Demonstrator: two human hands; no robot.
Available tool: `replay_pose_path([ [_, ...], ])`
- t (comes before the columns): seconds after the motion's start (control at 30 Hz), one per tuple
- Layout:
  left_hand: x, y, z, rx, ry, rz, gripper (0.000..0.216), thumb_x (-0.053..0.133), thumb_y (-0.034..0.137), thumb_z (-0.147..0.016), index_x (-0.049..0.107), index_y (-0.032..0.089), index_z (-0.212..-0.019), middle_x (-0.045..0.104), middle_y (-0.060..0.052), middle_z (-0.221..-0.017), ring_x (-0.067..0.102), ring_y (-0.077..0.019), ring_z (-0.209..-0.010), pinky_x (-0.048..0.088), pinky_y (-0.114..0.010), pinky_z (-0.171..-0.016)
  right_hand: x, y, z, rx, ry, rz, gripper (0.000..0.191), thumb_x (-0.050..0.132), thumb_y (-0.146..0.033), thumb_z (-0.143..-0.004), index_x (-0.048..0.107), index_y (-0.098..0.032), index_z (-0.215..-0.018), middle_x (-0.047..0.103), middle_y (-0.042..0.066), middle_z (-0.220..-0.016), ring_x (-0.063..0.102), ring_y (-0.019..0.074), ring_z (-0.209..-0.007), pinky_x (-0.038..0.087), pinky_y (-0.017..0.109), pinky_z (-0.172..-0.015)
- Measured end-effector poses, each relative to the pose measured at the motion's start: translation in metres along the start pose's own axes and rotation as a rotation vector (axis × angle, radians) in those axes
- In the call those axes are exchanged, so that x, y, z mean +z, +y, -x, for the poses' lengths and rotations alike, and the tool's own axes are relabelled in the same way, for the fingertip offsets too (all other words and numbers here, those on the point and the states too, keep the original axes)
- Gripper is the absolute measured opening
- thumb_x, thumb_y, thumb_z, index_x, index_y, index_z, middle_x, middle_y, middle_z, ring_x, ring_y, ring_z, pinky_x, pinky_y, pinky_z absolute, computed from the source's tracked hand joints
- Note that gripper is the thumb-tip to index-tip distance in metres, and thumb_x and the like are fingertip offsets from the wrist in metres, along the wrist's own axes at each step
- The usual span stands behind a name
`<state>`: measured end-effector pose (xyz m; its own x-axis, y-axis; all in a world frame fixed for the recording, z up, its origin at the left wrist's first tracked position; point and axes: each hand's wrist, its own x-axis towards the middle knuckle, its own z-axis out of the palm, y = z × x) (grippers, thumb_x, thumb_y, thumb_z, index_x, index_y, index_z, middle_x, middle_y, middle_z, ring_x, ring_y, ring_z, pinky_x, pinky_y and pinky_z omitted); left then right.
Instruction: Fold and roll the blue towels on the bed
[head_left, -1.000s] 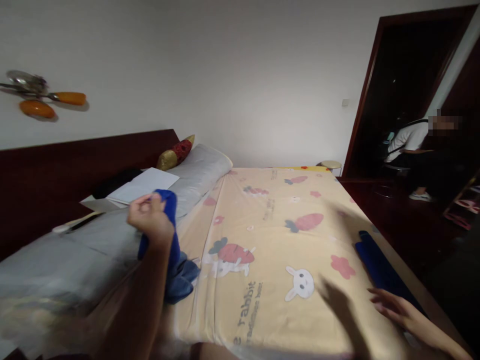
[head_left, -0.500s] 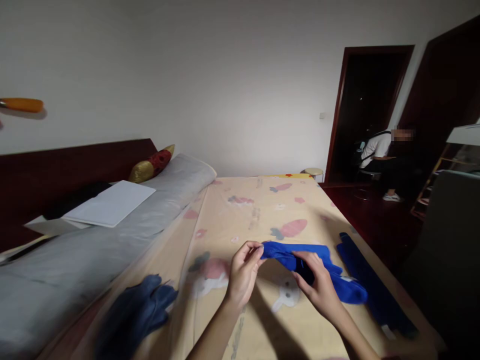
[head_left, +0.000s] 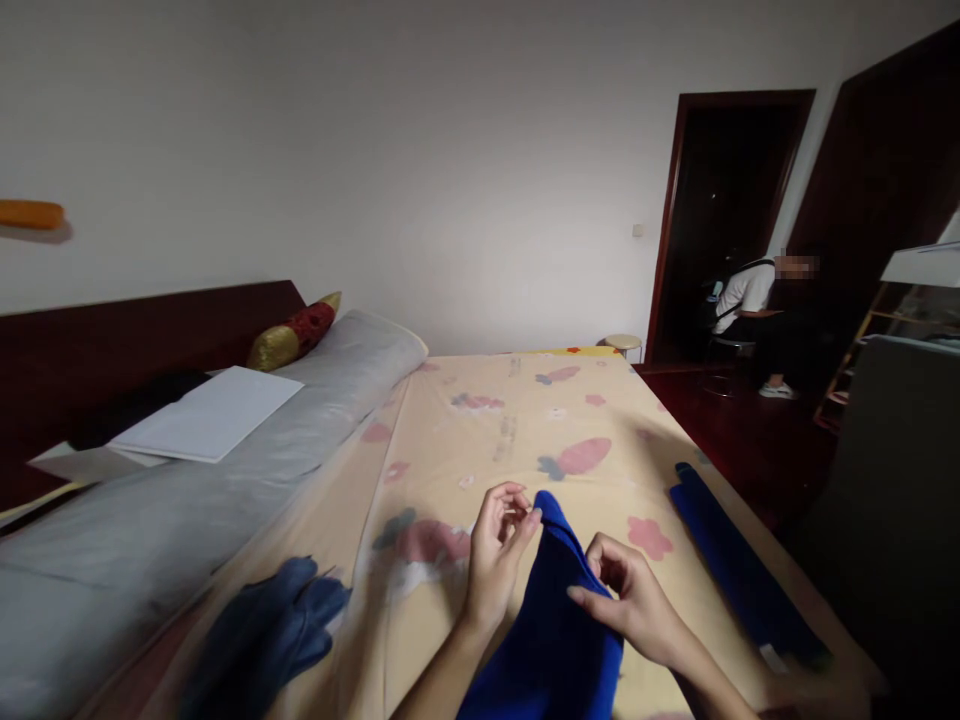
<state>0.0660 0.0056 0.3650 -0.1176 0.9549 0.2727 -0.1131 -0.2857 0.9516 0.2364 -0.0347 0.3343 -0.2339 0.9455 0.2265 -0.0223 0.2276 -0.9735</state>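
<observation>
A length of blue cloth (head_left: 559,620), narrow at its far tip and wider near me, hangs between my hands over the bed; it looks sock-like. My left hand (head_left: 496,550) is at the tip, thumb against the cloth's left edge and fingers curled. Farther down the right edge, my right hand (head_left: 630,595) pinches the cloth, its thumb lying across the front. To the right lies a long, narrow dark blue folded cloth (head_left: 742,565) with a small white tag. Crumpled dark blue-grey cloth (head_left: 270,630) with finger-like lobes rests at the left.
The bed has a cream patterned sheet (head_left: 465,460). Along its left lie a grey rolled cover (head_left: 322,400), a white flat sheet or board (head_left: 214,412) and a red-gold cushion (head_left: 296,330). A seated person (head_left: 750,300) is by the doorway. A dark panel (head_left: 900,480) stands at right.
The blue cloth has swung from lying sideways, its end to the right, to pointing away from me, its wide part now near me. My right hand has shifted slightly down along it.
</observation>
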Motion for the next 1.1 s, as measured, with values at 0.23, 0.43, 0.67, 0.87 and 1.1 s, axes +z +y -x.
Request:
replay_pose_path([
  [0.23, -0.002, 0.008, 0.031, -0.014, -0.475, -0.321, 0.032, 0.065, 0.044, -0.076, 0.05, 0.023, -0.056, 0.041, 0.004, -0.056, 0.039, -0.0119, -0.056, 0.029, -0.029, -0.055, 0.01, 0.007, 0.001, 0.004, -0.026, -0.123, 0.05, 0.081, -0.044, -0.06, 0.037, -0.023, -0.063, 0.036, -0.008, -0.061, 0.031, 0.0076, -0.06, 0.026, 0.024, -0.056],
  [0.43, 0.001, 0.001, 0.033, -0.136, -0.623, -0.365, 0.034, 0.053, 0.051, -0.082, 0.052, 0.022, -0.064, 0.049, 0.002, -0.064, 0.047, -0.0134, -0.066, 0.034, -0.029, -0.064, 0.012, 0.009, 0.004, 0.053, -0.041, -0.081, 0.046, 0.082, -0.044, -0.06, 0.042, -0.022, -0.067, 0.04, -0.008, -0.064, 0.034, 0.0081, -0.063, 0.029, 0.024, -0.06],
  [0.67, -0.001, -0.004, 0.03, -0.201, -0.649, -0.211, 0.034, 0.054, 0.053, -0.081, 0.057, 0.022, -0.068, 0.05, 0.002, -0.062, 0.046, -0.0116, -0.061, 0.034, -0.027, -0.06, 0.001, -0.002, 0.006, 0.052, -0.136, -0.195, 0.041, 0.074, -0.05, -0.069, 0.046, -0.021, -0.072, 0.046, -0.005, -0.069, 0.041, 0.0101, -0.068, 0.03, 0.025, -0.064],
  [0.87, 0.005, 0.001, 0.03, -0.219, -0.604, -0.149, 0.038, 0.058, 0.056, -0.078, 0.054, 0.021, -0.061, 0.048, 0.003, -0.054, 0.045, -0.0101, -0.053, 0.032, -0.027, -0.056, 0.002, 0.002, 0.007, 0.102, -0.108, -0.352, 0.035, 0.07, -0.047, -0.075, 0.047, -0.02, -0.071, 0.041, -0.006, -0.065, 0.034, 0.0096, -0.065, 0.023, 0.026, -0.061],
  [1.1, -0.006, -0.004, 0.024, -0.118, -0.381, -0.223, 0.038, 0.058, 0.05, -0.08, 0.052, 0.019, -0.059, 0.049, 0.004, -0.053, 0.045, -0.0079, -0.053, 0.033, -0.023, -0.055, -0.008, 0.006, 0.003, 0.109, 0.094, -0.315, 0.031, 0.064, -0.047, -0.08, 0.048, -0.021, -0.073, 0.041, -0.004, -0.07, 0.036, 0.0117, -0.069, 0.029, 0.027, -0.066],
])
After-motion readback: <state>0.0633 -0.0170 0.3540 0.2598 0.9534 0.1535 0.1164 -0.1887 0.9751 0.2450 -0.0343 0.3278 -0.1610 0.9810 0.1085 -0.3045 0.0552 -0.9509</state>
